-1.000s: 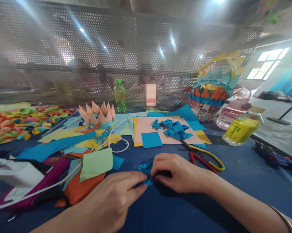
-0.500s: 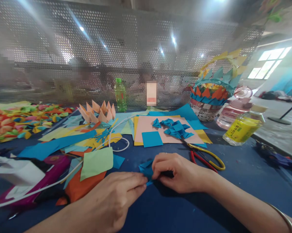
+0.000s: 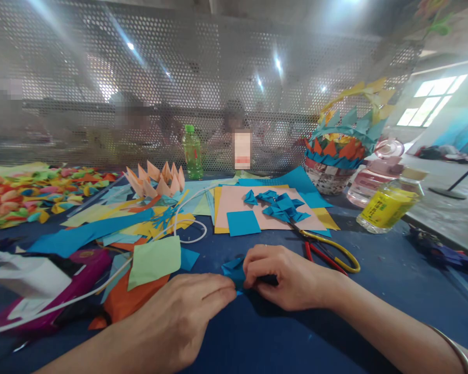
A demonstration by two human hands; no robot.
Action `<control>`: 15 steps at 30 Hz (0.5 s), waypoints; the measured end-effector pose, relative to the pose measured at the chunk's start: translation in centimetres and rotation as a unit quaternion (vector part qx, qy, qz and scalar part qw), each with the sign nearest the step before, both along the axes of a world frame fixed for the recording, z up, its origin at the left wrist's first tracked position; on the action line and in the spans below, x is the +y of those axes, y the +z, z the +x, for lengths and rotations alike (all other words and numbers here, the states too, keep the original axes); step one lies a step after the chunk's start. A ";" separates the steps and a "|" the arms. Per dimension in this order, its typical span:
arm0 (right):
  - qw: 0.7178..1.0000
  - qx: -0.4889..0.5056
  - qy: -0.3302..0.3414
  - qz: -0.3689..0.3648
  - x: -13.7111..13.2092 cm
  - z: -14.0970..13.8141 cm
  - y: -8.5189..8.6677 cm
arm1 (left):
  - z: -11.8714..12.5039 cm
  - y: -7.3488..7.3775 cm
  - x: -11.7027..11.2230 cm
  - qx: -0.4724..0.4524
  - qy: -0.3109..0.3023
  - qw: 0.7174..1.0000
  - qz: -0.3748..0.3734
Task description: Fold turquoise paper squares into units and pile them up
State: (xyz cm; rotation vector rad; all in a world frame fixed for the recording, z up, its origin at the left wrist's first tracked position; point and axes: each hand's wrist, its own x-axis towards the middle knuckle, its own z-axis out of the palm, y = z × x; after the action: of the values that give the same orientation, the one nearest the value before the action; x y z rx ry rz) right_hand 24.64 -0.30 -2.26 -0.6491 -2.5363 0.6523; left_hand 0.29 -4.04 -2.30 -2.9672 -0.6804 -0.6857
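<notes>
A small piece of blue folded paper [image 3: 234,270] rests on the dark blue table between my two hands. My right hand [image 3: 282,278] pinches its right side, fingers curled. From the left, my left hand [image 3: 197,306] presses its fingertips together on the paper's near edge. The fingers cover much of the paper, so its full shape is hidden. Just beyond lies a flat blue paper square [image 3: 243,223], and several folded blue pieces [image 3: 286,206] sit on a pink sheet [image 3: 234,200].
Scissors [image 3: 331,254] with red and yellow handles lie right of the sheets. A yellow-labelled bottle [image 3: 389,205] and a paper basket [image 3: 331,174] stand at right. At left are a purple power strip [image 3: 74,285] with a white charger, a cable, paper scraps and a peach paper ring [image 3: 154,182].
My left hand has shifted very slightly at the paper's near edge. My right hand and the blue paper stay almost where they were.
</notes>
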 end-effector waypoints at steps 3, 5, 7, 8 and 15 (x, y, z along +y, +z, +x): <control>1.000 0.002 0.003 0.000 0.0 0.0 0.0 | 0.1 0.0 0.0 -0.008 0.019 0.999 0.025; 1.000 0.003 0.003 -0.002 0.0 0.0 0.0 | 0.3 0.1 0.0 -0.007 0.028 0.999 0.028; 1.000 0.007 0.003 -0.003 0.1 0.0 0.0 | 0.5 0.2 0.1 0.003 0.023 1.000 0.007; 1.000 0.009 0.002 -0.003 0.1 0.1 0.0 | 0.6 0.2 0.1 0.012 0.021 1.000 -0.009; 1.000 0.020 0.006 -0.006 0.2 0.1 -0.3 | 0.7 0.2 0.3 0.031 0.021 0.999 -0.021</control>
State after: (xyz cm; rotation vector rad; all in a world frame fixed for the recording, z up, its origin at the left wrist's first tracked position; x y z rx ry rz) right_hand 24.73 -0.09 -2.58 -0.6200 -2.5038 0.6778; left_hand 1.03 -3.76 -2.11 -2.9877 -0.7587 -0.5808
